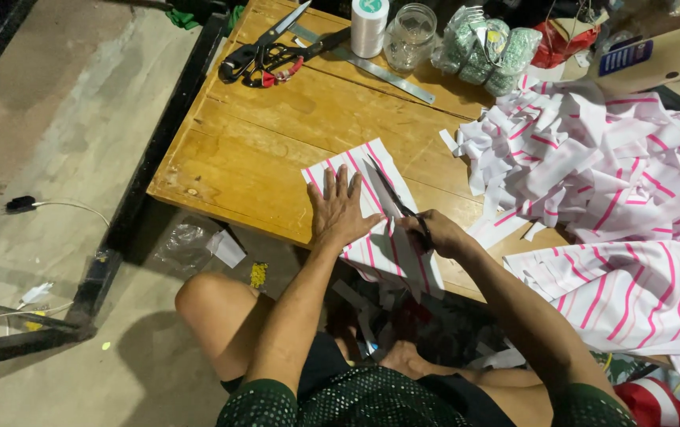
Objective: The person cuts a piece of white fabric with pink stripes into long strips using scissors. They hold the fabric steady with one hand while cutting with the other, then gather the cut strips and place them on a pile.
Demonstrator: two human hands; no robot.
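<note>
A strip of white fabric with pink stripes (367,170) lies on the wooden table (276,150) and hangs over its near edge. My left hand (340,209) presses flat on the fabric, fingers spread. My right hand (435,233) grips black scissors (393,198) whose open blades point away from me, cutting along the fabric just right of my left hand.
A heap of cut striped fabric pieces (593,158) covers the table's right side. At the far edge lie two more pairs of scissors (265,55), a metal ruler (387,73), a thread spool (369,28), a glass jar (409,38) and a plastic bag (486,47). Scraps litter the floor below.
</note>
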